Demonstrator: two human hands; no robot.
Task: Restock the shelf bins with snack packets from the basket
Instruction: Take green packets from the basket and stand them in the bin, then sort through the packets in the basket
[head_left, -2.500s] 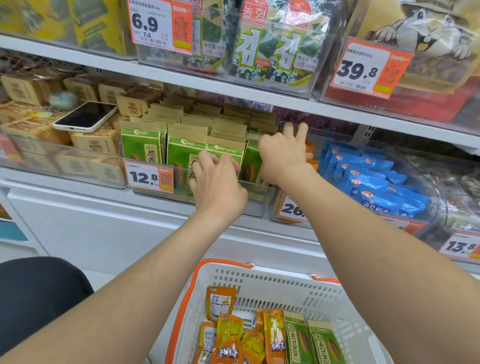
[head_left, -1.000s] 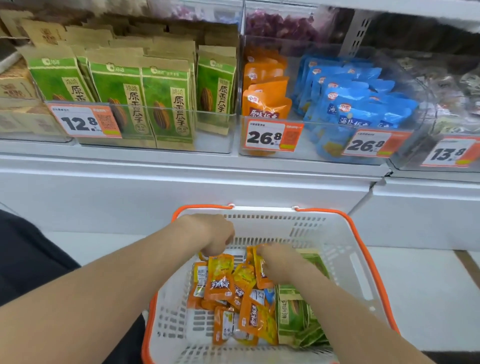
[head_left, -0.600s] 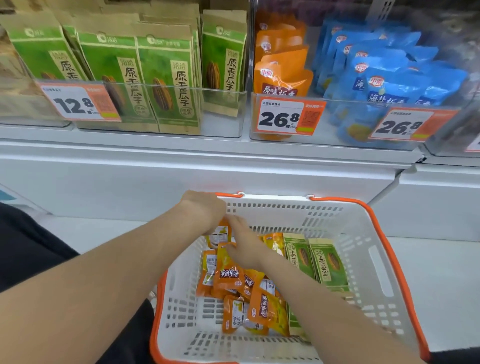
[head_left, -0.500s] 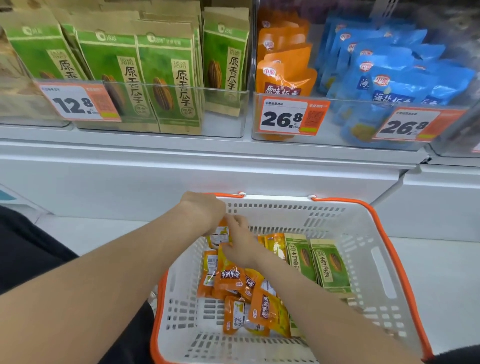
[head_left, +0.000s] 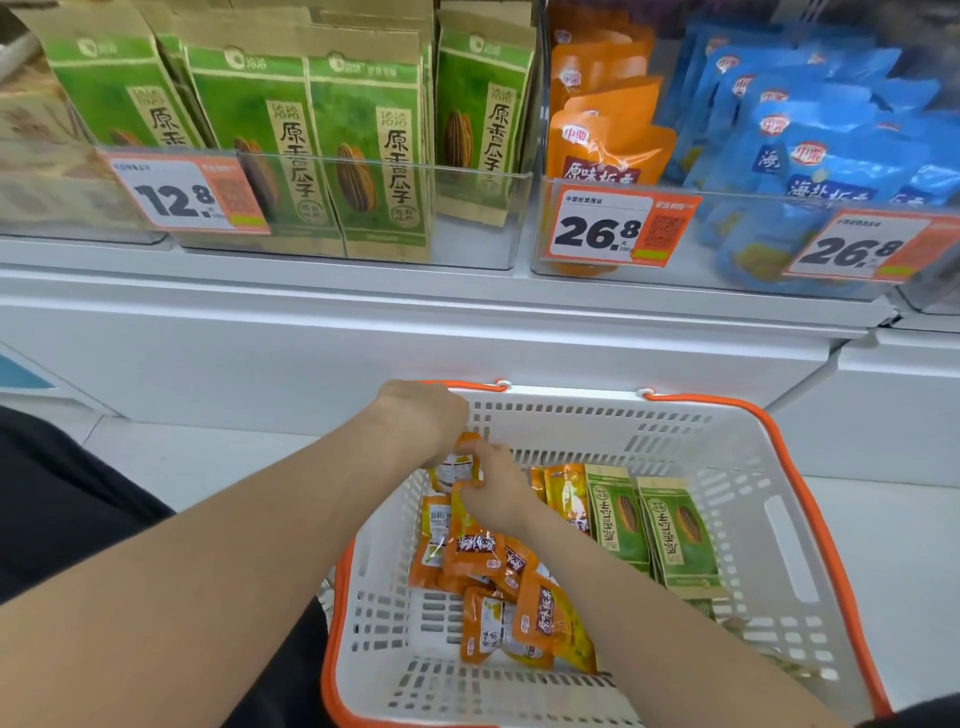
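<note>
A white basket (head_left: 779, 519) with an orange rim stands on the floor below the shelf. Several orange snack packets (head_left: 540, 608) lie in its left half and two green seed packets (head_left: 675, 525) lie at its right. My left hand (head_left: 421, 415) is at the basket's far left corner, fingers closed on an orange packet (head_left: 456, 465) held upright. My right hand (head_left: 493, 488) touches the same packet from below, fingers curled around its lower edge. The orange packets' shelf bin (head_left: 613, 228) is up right.
Clear bins line the shelf: green seed packets (head_left: 332, 145) behind a 12.8 tag, blue packets (head_left: 810, 150) behind a 26.8 tag. A white cabinet front (head_left: 363, 353) runs under the shelf. My dark trouser leg (head_left: 62, 509) is at the left.
Both hands came down from the green-packet bin into the basket. They gathered at the far left corner, and an orange packet now stands up between them.
</note>
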